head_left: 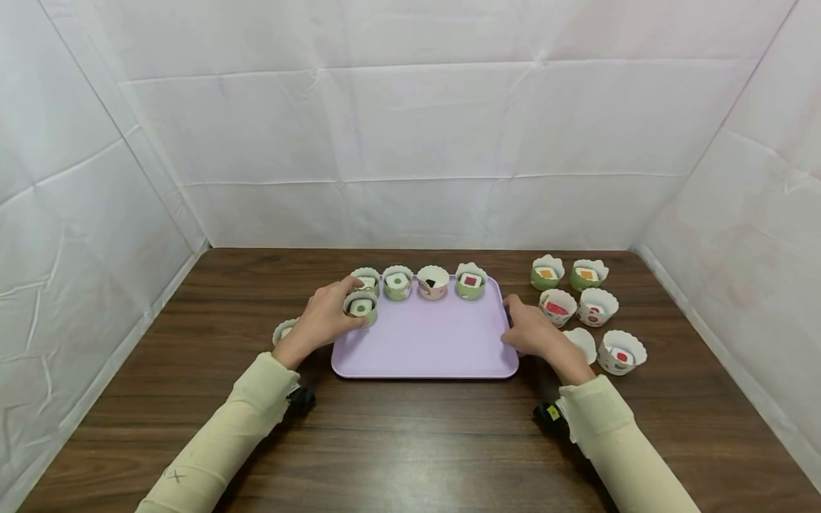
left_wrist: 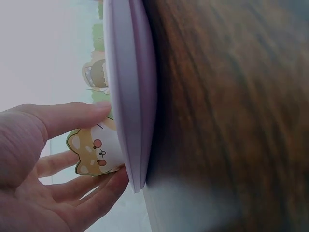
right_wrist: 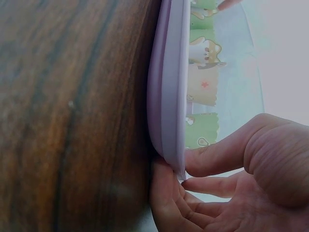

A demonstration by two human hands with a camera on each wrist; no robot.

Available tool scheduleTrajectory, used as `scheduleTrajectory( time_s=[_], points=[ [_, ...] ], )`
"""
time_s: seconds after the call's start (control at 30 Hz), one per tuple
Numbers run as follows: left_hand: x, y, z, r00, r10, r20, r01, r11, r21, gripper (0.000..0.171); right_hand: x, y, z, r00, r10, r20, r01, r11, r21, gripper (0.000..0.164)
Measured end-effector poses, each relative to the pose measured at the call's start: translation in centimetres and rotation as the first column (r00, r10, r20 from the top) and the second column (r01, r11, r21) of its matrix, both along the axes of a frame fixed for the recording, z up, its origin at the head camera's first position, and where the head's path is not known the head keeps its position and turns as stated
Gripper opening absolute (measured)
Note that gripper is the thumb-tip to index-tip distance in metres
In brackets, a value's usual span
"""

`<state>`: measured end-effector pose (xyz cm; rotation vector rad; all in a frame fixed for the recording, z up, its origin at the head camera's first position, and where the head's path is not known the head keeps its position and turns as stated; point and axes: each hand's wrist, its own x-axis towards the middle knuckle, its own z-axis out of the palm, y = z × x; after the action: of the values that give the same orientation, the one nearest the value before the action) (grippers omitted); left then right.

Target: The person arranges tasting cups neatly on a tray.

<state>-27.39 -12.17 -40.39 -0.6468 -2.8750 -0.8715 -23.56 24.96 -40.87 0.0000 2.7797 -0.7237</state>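
Closest to me is the dark brown wood-grain worktop (head_left: 417,442), with one lilac rectangular tray (head_left: 426,345) on it, rounded corners, looks like plastic. My right hand (head_left: 535,329) has its right edge: thumb over the rim, fingers tucked underneath, pinching it. I'd go just firm enough to stop it sliding, no lifting, or the cups could shift.

Out to the sides near me: on the left one scalloped paper cup (head_left: 279,330), half behind my arm, and on the right two white scalloped paper cups (head_left: 614,365), one partly covered by my wrist.

A bit further out, my left hand (head_left: 328,313) has thumb and fingers curved round a green printed paper cup (left_wrist: 96,151) with a white, green-centred piece (head_left: 360,308) inside. It's at the tray's left edge; can't really tell if its base sits flat. Pinch low and light, since paper probably crumples easily, and mind the cup right behind it.

Level with that, right side: two more white cups (head_left: 593,322). Farthest back: four paper cups (head_left: 471,291) in a row on the tray, plus two green cups (head_left: 584,283) off right.

Count: one tray, twelve cups (five at the tray including mine, one left, six right).
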Motion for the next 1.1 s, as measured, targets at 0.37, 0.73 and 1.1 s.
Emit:
scheduleTrajectory(
  time_s=[0.37,0.73,1.1],
  points=[
    [0.5,0.1,0.2,1.000,0.003,0.002,-0.003,1.000,-0.010,0.064,0.1,0.1,0.2,0.998,0.040,-0.054,-0.039,0.999,0.012,0.070],
    [0.8,-0.3,0.5,1.000,0.004,-0.019,-0.004,1.000,-0.011,0.062,0.0,0.0,0.1,0.999,0.025,-0.036,-0.026,1.000,-0.009,0.069],
    [1.7,-0.8,0.9,0.996,-0.006,-0.088,0.010,0.999,0.046,0.058,0.0,0.0,0.0,1.000,0.013,-0.020,-0.013,1.000,-0.017,0.070]
  ],
)
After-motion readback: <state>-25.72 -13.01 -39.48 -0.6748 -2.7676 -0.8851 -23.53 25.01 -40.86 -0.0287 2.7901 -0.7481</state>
